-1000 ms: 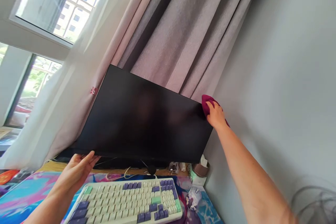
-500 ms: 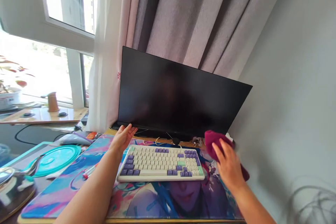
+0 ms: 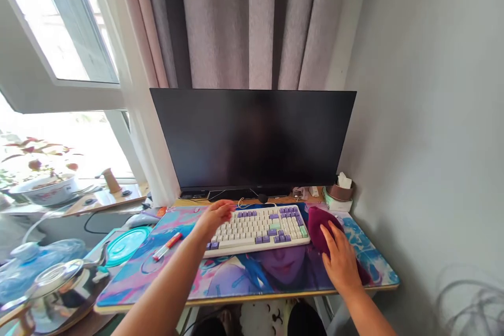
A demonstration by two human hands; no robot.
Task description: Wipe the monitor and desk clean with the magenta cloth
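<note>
My right hand (image 3: 339, 260) is on a maroon cloth (image 3: 321, 226), fingers over its top, at the right end of the keyboard; part of the cloth hangs out behind the hand. My left hand (image 3: 216, 216) hovers over the left part of the white and purple keyboard (image 3: 255, 241), fingers loosely apart with nothing in them. Behind the keyboard stands a wide black monitor (image 3: 255, 139), its screen dark. The printed desk mat (image 3: 232, 281) lies under the keyboard. A red and white marker (image 3: 167, 247) lies on the mat, left of my left forearm.
A tissue holder (image 3: 340, 190) stands at the desk's back right corner beside the wall. Left of the desk are a shiny metal kettle (image 3: 63, 294), a turquoise lid (image 3: 128, 245) and a large clear plastic bottle (image 3: 47, 260). A potted plant (image 3: 47, 189) stands by the window.
My left hand has left the monitor's lower left edge and moved over the keyboard. My right hand has lowered with the cloth toward the mat. The view has levelled.
</note>
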